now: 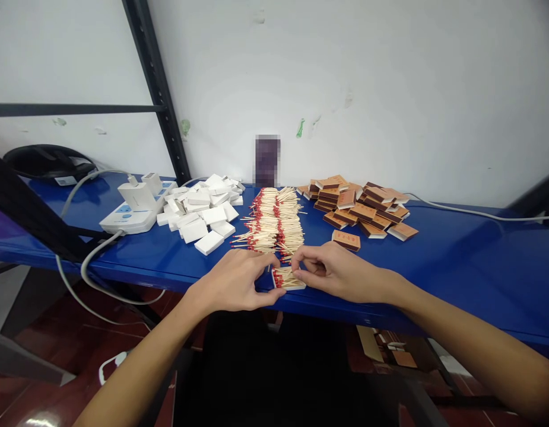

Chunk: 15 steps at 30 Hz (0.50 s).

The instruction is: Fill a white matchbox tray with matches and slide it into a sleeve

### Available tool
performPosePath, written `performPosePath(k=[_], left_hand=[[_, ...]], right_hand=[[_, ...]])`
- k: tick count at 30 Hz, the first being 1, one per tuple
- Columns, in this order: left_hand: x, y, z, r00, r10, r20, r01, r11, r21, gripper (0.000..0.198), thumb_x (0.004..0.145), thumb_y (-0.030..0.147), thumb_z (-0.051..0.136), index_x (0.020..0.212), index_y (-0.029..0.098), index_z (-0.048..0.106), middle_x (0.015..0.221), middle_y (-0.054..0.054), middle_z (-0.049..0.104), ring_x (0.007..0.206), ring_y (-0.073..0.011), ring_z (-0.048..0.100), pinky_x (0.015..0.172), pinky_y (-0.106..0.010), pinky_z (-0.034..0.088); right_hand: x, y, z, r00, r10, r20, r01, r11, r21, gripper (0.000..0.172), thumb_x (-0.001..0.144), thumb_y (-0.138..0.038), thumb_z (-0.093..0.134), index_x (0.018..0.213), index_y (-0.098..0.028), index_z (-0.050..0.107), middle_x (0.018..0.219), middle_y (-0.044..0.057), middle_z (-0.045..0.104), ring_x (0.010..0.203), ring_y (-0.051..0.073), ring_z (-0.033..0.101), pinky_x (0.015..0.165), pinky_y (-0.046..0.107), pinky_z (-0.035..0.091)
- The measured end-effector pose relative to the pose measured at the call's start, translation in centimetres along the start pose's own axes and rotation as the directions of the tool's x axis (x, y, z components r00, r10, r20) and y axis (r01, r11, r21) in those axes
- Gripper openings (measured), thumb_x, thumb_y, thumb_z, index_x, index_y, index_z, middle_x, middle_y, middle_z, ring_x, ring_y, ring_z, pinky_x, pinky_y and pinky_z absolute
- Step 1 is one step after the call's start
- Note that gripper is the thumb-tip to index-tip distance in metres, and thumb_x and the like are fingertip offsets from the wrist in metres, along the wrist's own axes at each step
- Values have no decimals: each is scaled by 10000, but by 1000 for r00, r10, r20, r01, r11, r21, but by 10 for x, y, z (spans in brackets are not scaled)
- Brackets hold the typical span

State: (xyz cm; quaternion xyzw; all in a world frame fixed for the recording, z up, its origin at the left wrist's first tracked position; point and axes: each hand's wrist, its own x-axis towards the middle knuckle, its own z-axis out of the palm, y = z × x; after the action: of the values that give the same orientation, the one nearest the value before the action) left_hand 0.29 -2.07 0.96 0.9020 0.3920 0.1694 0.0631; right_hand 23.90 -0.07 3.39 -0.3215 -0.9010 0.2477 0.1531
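A small white matchbox tray (288, 279) filled with red-tipped matches lies at the front edge of the blue shelf (456, 267). My left hand (238, 280) curls round its left side, fingers closed on it. My right hand (330, 270) pinches the matches at the tray's right end. Just behind lies a big heap of loose red-tipped matches (276, 220). A pile of empty white trays (205, 213) sits to the left, and a pile of brown matchbox sleeves (361, 204) to the right. One brown sleeve (346, 239) lies alone near my right hand.
A white power strip (132, 210) with plugged adapters and grey cables (89, 261) sits at the left. A black object (49, 160) lies at the far left. A black shelf upright (156, 89) stands behind. A thin cable (474, 212) runs along the wall at right.
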Motion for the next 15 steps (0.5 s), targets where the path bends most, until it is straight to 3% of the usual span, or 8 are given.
performPosePath(k=[5, 9, 15], left_hand=[[0, 0, -1, 1000, 10, 10, -10, 1000, 0, 327, 835, 476, 625, 1004, 196, 644, 644, 27, 566, 577, -143, 526, 580, -263, 324], [-1, 1, -4, 999, 48, 22, -48, 999, -23, 308, 812, 461, 641, 969, 197, 649, 653, 30, 572, 577, -134, 518, 581, -262, 323], [-1, 2, -4, 999, 45, 24, -45, 999, -19, 309, 818, 460, 644, 979, 197, 657, 654, 26, 585, 590, -139, 536, 583, -264, 332]], right_hand=[[1, 10, -2, 995, 13, -98, -29, 986, -164, 169, 952, -283, 486, 875, -190, 603, 552, -70, 413, 497, 94, 372, 543, 240, 280], [5, 22, -3, 996, 13, -84, -40, 943, -331, 147, 936, -253, 509, 979, -183, 632, 571, -52, 465, 521, 109, 425, 578, 251, 288], [5, 21, -1, 992, -46, -119, 5, 946, -325, 180, 959, -260, 480, 983, -180, 640, 599, -32, 514, 533, 115, 447, 585, 254, 318]])
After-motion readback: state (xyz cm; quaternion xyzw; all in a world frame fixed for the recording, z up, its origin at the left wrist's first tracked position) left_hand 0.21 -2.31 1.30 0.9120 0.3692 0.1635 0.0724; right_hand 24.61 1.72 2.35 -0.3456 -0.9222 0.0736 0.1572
